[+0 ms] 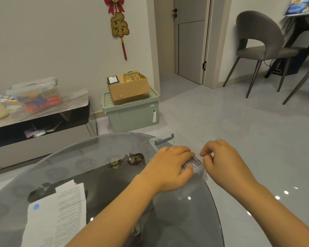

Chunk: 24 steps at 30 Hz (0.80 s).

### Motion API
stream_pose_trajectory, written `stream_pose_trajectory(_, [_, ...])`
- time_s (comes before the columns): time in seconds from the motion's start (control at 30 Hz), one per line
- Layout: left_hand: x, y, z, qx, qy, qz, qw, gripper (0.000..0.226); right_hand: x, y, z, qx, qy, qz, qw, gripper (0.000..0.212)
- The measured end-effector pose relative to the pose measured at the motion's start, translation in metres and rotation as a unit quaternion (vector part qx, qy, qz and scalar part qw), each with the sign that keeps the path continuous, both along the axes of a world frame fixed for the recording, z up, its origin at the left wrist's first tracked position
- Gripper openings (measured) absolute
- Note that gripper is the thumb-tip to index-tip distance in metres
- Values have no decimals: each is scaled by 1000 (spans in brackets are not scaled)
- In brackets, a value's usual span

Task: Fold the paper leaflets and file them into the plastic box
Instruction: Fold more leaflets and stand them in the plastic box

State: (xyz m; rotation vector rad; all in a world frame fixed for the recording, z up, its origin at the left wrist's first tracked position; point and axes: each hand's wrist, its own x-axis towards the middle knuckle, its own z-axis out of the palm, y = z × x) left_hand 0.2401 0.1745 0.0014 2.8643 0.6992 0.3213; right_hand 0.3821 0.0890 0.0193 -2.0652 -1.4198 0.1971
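The left hand [169, 166] covers most of the folded leaflets [190, 163] in the clear plastic box [163, 139]. At seven o'clock, the unfolded leaflets [55, 216] run off the bottom edge, their print too small to read.

1. Green storage bin [132, 114] on floor by wall = landmark.
2. Open cardboard box [129, 90] sits on bin lid, w/ gold box inside.
3. Red-gold wall ornament [119, 24] hangs above bin.
4. Low TV cabinet [39, 122] left of bin; clear lidded container [35, 94] on top.
5. Grey chair [260, 43] far right of bin, door [191, 36] between.
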Motion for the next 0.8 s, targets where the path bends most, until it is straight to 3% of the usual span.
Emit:
stream_pose_trajectory(0.27, [6,-2,5,-6,77,8,997,67,1,-5,-2,-21,14,7,1000,25])
stream_pose_trajectory(0.53, [-18,-16,13,-6,23,68,997,61,-6,-13,3,-31,-39,9,999,38])
stream_pose_trajectory(0.8, [-81,-73,26,10,15,151,988,60,-45,-39,8,32,-69,134,988,42])
